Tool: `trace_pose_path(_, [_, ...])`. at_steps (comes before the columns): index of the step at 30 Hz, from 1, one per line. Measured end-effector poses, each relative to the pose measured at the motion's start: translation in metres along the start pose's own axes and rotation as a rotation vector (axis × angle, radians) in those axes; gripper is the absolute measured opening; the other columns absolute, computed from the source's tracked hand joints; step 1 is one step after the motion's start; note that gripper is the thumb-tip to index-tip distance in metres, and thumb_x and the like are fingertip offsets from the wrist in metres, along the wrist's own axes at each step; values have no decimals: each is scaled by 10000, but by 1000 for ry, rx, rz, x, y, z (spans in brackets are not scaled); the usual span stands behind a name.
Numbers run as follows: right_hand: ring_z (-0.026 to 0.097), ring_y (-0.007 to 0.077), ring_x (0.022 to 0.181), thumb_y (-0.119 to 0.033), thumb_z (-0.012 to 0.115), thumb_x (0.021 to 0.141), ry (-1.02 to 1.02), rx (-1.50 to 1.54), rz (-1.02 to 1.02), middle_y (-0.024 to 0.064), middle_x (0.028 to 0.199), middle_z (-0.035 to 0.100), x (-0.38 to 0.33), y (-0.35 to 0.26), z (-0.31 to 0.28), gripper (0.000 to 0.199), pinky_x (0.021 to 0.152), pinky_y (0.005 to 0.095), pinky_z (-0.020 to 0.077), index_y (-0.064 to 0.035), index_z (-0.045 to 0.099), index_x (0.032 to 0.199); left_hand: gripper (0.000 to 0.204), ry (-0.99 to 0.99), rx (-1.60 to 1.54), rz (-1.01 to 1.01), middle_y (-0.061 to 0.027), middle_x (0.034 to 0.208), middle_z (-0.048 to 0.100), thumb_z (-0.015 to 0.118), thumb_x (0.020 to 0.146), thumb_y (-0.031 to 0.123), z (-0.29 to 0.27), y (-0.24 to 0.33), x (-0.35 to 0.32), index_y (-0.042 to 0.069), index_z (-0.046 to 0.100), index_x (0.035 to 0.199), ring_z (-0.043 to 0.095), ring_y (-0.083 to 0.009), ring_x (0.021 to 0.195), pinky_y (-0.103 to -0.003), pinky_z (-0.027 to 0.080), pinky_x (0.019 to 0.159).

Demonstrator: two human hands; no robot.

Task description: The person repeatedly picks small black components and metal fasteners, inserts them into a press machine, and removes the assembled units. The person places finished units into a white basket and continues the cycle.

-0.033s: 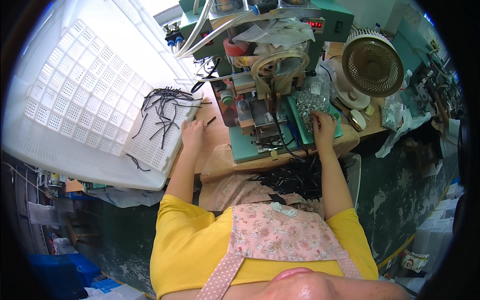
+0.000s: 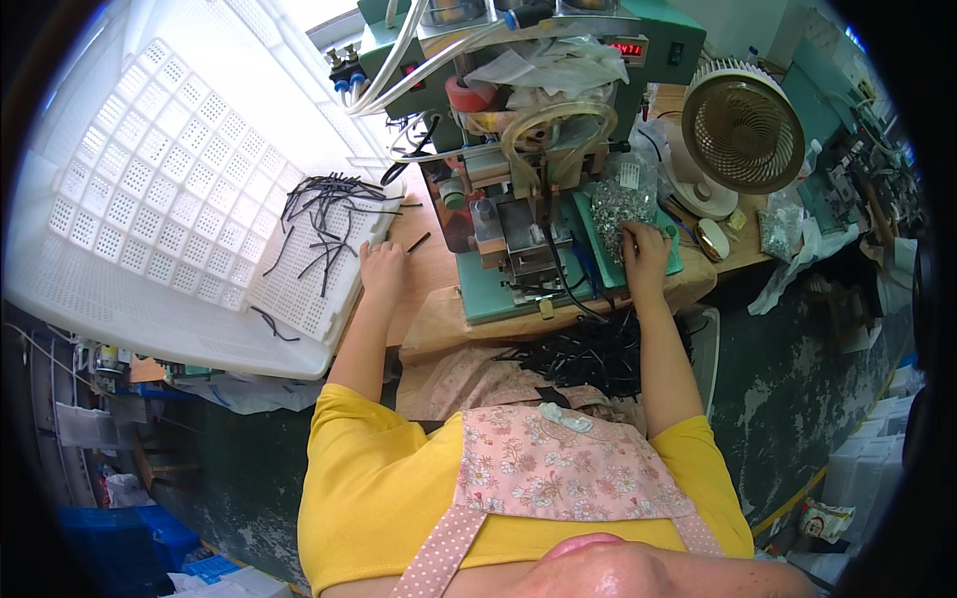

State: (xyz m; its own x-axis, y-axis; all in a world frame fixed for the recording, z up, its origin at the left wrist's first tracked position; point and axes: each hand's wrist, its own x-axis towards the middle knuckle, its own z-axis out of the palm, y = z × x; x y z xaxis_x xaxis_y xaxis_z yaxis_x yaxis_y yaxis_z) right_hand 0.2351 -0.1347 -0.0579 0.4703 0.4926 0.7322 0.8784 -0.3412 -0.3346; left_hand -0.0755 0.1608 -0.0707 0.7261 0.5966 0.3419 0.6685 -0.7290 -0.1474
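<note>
My left hand rests palm down on the wooden bench beside the white basket's edge, fingers stretched out. Just right of its fingertips lies a short black strip, apart from the hand. With bent fingers drawn together, my right hand reaches into a heap of small shiny metal parts in a clear plastic bag. The bag lies on a green tray; what the fingertips pinch, if anything, is hidden. Between my hands stands a green bench press with a metal fixture.
A white perforated basket on the left holds loose black strips. More black strips lie in a heap at my lap. Behind the tray stand a small fan and a white tape roll. A black cable crosses the press front.
My left hand has shifted slightly left, away from the short black strip, which stays on the bench. The right hand remains at the metal parts with little visible movement.
</note>
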Motion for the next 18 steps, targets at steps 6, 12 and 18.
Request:
trace_pose_path(6, [579,234,877,-64,672,806,10,44,6,39,920,638,0,3,2,163,821,387,351,-119,623,952,74,132,160,11,-57,764,636,532,816,119,35,-7,2,101,604,821,626,-218,818,-367,442,799])
trace_pose_path(12, [568,231,892,-67,689,789,-26,32,42,29,919,619,0,1,0,159,805,387,339,-131,621,918,155,-22,-378,-324,-70,611,627,519,915,216,0,-4,-1,65,551,903,634,-242,575,-367,475,546])
trace_pose_path(18, [575,267,894,-50,677,788,-88,437,444,65,897,630,16,-37,-15,126,789,376,419,-61,619,899,159,109,-986,-523,-66,695,624,572,912,178,-31,6,-12,45,538,991,598,-140,577,-295,457,534])
